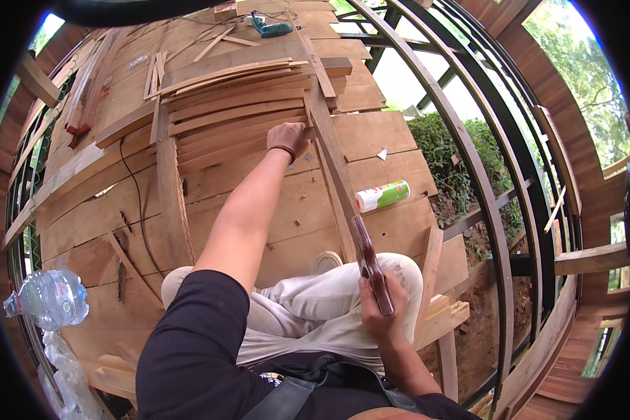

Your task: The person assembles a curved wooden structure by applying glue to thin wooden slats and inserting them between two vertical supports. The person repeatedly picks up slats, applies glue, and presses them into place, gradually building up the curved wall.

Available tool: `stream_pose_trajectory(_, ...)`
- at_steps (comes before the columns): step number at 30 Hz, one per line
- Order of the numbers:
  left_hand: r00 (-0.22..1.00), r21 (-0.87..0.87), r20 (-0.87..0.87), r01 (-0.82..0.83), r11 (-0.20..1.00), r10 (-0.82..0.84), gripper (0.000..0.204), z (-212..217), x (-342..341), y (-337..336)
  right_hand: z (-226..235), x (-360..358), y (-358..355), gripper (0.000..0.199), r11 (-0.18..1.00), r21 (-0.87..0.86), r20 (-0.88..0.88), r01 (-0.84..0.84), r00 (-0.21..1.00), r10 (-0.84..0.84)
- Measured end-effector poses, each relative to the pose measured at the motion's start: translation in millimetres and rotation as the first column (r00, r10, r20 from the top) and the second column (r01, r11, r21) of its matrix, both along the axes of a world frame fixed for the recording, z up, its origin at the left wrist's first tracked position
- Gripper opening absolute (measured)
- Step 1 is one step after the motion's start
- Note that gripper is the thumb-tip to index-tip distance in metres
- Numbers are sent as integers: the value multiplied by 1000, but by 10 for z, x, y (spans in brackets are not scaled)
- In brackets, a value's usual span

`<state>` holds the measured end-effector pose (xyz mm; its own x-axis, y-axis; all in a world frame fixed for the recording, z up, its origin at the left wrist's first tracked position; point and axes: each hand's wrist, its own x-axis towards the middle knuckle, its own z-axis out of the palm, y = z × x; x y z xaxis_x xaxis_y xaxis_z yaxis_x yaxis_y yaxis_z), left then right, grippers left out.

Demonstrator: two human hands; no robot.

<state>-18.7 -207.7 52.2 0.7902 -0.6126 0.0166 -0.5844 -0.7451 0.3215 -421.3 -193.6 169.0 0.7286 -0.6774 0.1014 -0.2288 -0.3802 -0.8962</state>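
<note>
My left hand [287, 140] reaches far forward, closed in a fist against the right rail of a wooden frame [171, 203]. It is at the right end of the nearest wooden slats [224, 145]; what its fingers hold, if anything, is hidden. Several slats lie side by side across the frame, with thinner strips stacked loosely at the far end. Close to my right knee, my right hand [383, 304] is wrapped round a long, glossy, dark reddish-brown tool [373, 262]. The tool points up along the near part of the right rail, and its exact kind is unclear.
A white and green bottle [383, 196] lies right of the frame. At the far end sits a teal power drill [270, 28]. A black cord [138, 189] trails on the left, past a large clear water jug [51, 299]. Metal railings [469, 147] border the plank floor.
</note>
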Motion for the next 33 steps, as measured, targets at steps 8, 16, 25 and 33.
stream_pose_trajectory(8, 1000, 13, 25, -1, 1000, 1, 23, -13, -13, 58, 136, 47, 65, 14, 998, -51, -9, -37, 999, 37)
stream_pose_trajectory(16, 1000, 43, 5, -1, 999, 1, 23, 5, 13, 32, 41, 174, -5, 16, 999, -42, 16, -32, 999, 33)
stream_pose_trajectory(25, 1000, -18, 0, 18, 1000, -18, 23, 45, -28, 34, -45, 265, -91, 14, 998, -59, 27, -21, 999, 23)
stream_pose_trajectory(33, 999, 12, -41, -4, 1000, 5, 24, 66, -61, -44, -112, 280, -77, 15, 1000, -3, 14, 7, 1000, -7)
